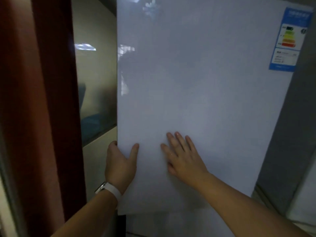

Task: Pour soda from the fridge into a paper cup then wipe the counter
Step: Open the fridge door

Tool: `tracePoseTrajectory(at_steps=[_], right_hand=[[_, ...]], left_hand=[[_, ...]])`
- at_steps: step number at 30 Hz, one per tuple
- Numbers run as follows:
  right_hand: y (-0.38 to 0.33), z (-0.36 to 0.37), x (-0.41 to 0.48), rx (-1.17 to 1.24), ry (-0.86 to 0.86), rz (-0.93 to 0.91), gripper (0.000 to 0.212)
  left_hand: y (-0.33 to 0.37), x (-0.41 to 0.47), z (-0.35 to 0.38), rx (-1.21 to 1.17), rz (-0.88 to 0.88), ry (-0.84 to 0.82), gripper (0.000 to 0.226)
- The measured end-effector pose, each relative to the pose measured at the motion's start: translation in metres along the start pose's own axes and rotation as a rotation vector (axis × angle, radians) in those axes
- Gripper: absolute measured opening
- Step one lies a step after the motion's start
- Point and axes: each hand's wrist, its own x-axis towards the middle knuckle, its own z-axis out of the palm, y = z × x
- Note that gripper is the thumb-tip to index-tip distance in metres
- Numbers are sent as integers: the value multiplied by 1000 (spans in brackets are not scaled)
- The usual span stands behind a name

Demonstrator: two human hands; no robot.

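A white fridge door (196,82) fills most of the view in dim light. My left hand (119,165) grips the door's left edge near its lower part, fingers hooked behind the edge and thumb on the front. My right hand (183,154) lies flat on the door's front with straight fingers, just right of the left hand. The inside of the fridge, the soda and the paper cup are out of sight.
An energy label (289,41) is stuck at the door's top right. A dark red door frame (51,108) stands close on the left, with a glass panel (95,82) between it and the fridge. A grey surface (295,134) rises at the right.
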Motion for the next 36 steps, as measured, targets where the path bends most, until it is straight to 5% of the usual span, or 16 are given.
tracePoseTrajectory(at_steps=[7,15,18,25,32,36], right_hand=[[-15,-61,-35,132,-11,29,61],[-29,-126,-67,245,-140,89,84],[-37,-151,-77,283,-167,128,74],[-61,-209,-97,374,-86,199,62],[-79,-256,-124,417,-6,326,67],[-99,-285,-137,401,101,391,66]], left_hand=[[28,-75,-42,135,37,2,65],[55,-137,-74,86,66,-63,37],[60,-157,-83,-14,85,-93,28],[56,-167,-113,114,462,-194,7],[56,-164,-97,-148,363,-564,56],[67,-186,-85,-312,441,-665,54]])
